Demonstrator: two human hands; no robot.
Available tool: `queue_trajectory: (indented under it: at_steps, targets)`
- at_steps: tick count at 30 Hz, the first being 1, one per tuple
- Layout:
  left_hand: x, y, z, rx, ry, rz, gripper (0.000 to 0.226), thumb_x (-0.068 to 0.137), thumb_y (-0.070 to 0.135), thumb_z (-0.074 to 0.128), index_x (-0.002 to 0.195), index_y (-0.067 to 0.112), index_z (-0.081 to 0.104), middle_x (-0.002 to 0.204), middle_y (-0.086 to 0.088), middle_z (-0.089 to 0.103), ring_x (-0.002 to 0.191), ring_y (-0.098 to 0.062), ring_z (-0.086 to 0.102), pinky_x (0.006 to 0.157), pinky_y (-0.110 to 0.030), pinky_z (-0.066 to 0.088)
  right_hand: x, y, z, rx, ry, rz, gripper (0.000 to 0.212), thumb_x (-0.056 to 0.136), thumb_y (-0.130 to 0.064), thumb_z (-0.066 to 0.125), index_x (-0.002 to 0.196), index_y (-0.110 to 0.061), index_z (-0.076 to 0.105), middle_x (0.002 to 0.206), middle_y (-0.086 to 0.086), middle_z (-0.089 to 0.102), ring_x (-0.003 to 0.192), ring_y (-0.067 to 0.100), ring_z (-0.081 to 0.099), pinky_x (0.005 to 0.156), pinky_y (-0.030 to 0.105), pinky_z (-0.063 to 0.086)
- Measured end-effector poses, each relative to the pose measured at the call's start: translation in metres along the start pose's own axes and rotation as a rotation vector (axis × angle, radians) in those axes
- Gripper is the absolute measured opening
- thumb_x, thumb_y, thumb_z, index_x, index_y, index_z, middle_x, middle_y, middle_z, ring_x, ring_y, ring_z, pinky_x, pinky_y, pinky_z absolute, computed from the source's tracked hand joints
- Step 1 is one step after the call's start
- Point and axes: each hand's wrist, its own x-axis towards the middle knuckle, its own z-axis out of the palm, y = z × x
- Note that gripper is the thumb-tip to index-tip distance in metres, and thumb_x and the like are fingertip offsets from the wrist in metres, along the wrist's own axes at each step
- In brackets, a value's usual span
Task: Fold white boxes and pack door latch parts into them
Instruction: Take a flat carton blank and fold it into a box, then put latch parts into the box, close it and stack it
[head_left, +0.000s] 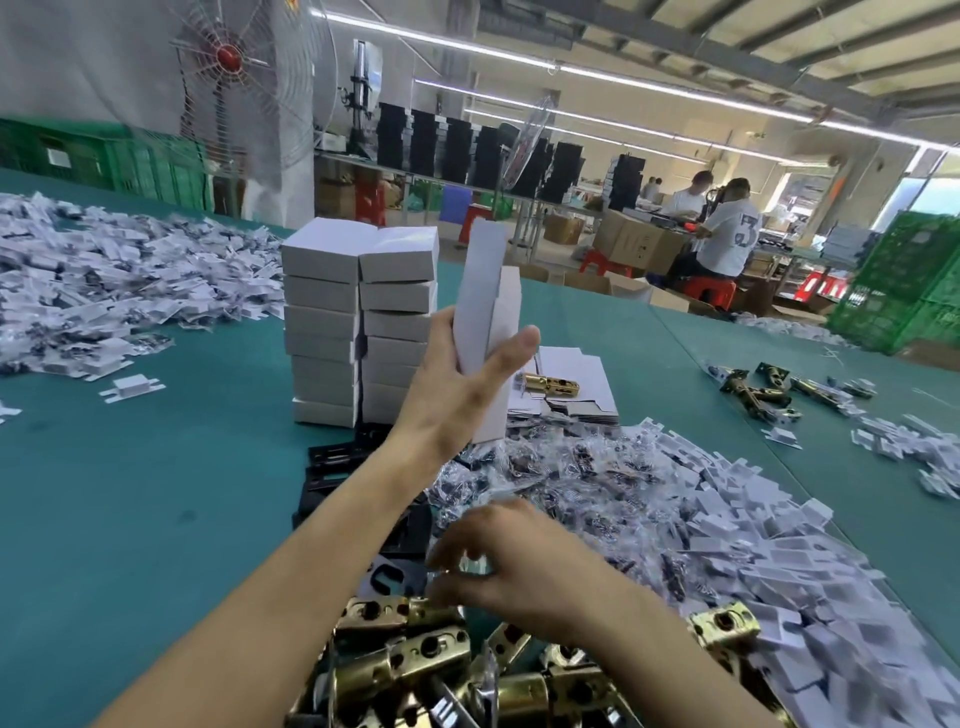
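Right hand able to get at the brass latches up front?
Likely yes: the right hand is right at the brass latches, which lie uncovered; the left hand holds a white box higher up.

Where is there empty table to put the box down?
The widest bare table is near-left, between the paper pile and the box stack. Another bare strip runs right of the stack toward the scattered latches. Around the right hand, bags and the latch heap crowd everything.
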Motion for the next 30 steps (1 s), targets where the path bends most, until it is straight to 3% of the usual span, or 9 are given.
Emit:
queue_trajectory:
  at_steps: [4, 8, 12, 15, 18, 20, 25, 28, 30]
  targets:
    - [0.000, -0.006, -0.001, -0.015, -0.035, -0.013, 0.096, 0.051, 0.076, 0.072, 0.131, 0.036, 0.037, 0.116, 0.009, 0.060, 0.092, 0.005, 0.063, 0.072, -0.013, 0.049, 0.019, -0.017, 0.000, -0.020, -0.151, -0.019, 0.029, 0.085, -0.037, 0.074, 0.111, -0.027, 0.072, 0.106, -0.007, 0.074, 0.096, 0.013, 0.066, 0.083, 0.030, 0.053]
    - [0.002, -0.011, -0.002, 0.030, 0.093, 0.017, 0.093, 0.040, 0.069, 0.084, 0.117, 0.031, 0.048, 0.112, 0.002, 0.061, 0.100, -0.017, 0.064, 0.078, -0.035, 0.060, 0.031, -0.026, -0.001, -0.163, -0.179, -0.105, 0.027, 0.087, -0.028, 0.071, 0.113, -0.025, 0.071, 0.106, 0.000, 0.073, 0.099, 0.023, 0.065, 0.080, 0.030, 0.051]
    - [0.004, -0.015, -0.005, 0.056, 0.189, 0.077, 0.077, 0.041, 0.053, 0.095, 0.101, 0.031, 0.052, 0.104, 0.007, 0.062, 0.095, -0.015, 0.062, 0.076, -0.045, 0.059, 0.028, -0.031, 0.007, -0.276, -0.147, -0.172, 0.033, 0.091, -0.024, 0.063, 0.124, -0.018, 0.061, 0.110, 0.019, 0.064, 0.099, 0.038, 0.062, 0.076, 0.041, 0.050]
    - [0.006, -0.018, -0.006, 0.080, 0.209, 0.122, 0.074, 0.048, 0.042, 0.098, 0.104, 0.034, 0.050, 0.102, 0.012, 0.061, 0.093, -0.007, 0.060, 0.077, -0.043, 0.059, 0.026, -0.022, 0.009, -0.218, -0.078, -0.164, 0.034, 0.089, -0.029, 0.063, 0.121, -0.019, 0.058, 0.101, 0.019, 0.065, 0.090, 0.037, 0.063, 0.065, 0.036, 0.047]
    - [0.009, -0.016, -0.008, 0.063, 0.231, 0.175, 0.084, 0.046, 0.052, 0.091, 0.114, 0.047, 0.044, 0.106, 0.019, 0.060, 0.099, -0.006, 0.060, 0.080, -0.035, 0.059, 0.020, -0.003, 0.009, 0.028, 0.044, -0.050, 0.042, 0.084, -0.024, 0.066, 0.124, -0.026, 0.053, 0.097, 0.008, 0.071, 0.086, 0.024, 0.068, 0.072, 0.037, 0.058]
    - [0.012, -0.014, -0.011, 0.038, 0.243, 0.205, 0.081, 0.044, 0.055, 0.090, 0.109, 0.060, 0.041, 0.105, 0.025, 0.059, 0.099, 0.001, 0.060, 0.079, -0.027, 0.057, 0.010, 0.011, 0.009, 0.415, 0.171, 0.048, 0.054, 0.083, -0.015, 0.068, 0.133, -0.029, 0.051, 0.088, 0.000, 0.074, 0.077, 0.011, 0.071, 0.070, 0.022, 0.057]
    - [0.011, -0.019, -0.010, -0.014, 0.229, 0.153, 0.080, 0.040, 0.049, 0.092, 0.104, 0.054, 0.044, 0.110, 0.011, 0.063, 0.103, -0.012, 0.063, 0.081, -0.036, 0.059, -0.005, 0.044, -0.001, 0.889, 0.592, 0.220, 0.060, 0.086, -0.003, 0.071, 0.133, -0.036, 0.053, 0.084, 0.008, 0.075, 0.079, 0.017, 0.073, 0.074, 0.023, 0.057]
    - [0.010, -0.022, -0.015, 0.005, 0.015, 0.008, 0.079, 0.046, 0.032, 0.099, 0.106, 0.046, 0.050, 0.113, 0.004, 0.063, 0.104, -0.021, 0.064, 0.073, -0.037, 0.061, -0.011, 0.057, -0.024, 1.126, 0.792, 0.262, 0.057, 0.086, 0.001, 0.066, 0.130, -0.033, 0.058, 0.082, 0.007, 0.075, 0.081, 0.023, 0.074, 0.074, 0.032, 0.061]
    - [0.009, -0.024, -0.018, 0.012, -0.213, -0.115, 0.081, 0.044, 0.030, 0.098, 0.110, 0.047, 0.053, 0.109, 0.007, 0.066, 0.098, -0.018, 0.067, 0.066, -0.031, 0.060, -0.017, 0.061, -0.045, 1.212, 0.930, 0.197, 0.056, 0.086, 0.000, 0.064, 0.133, -0.027, 0.055, 0.080, 0.008, 0.075, 0.078, 0.023, 0.074, 0.073, 0.029, 0.061]
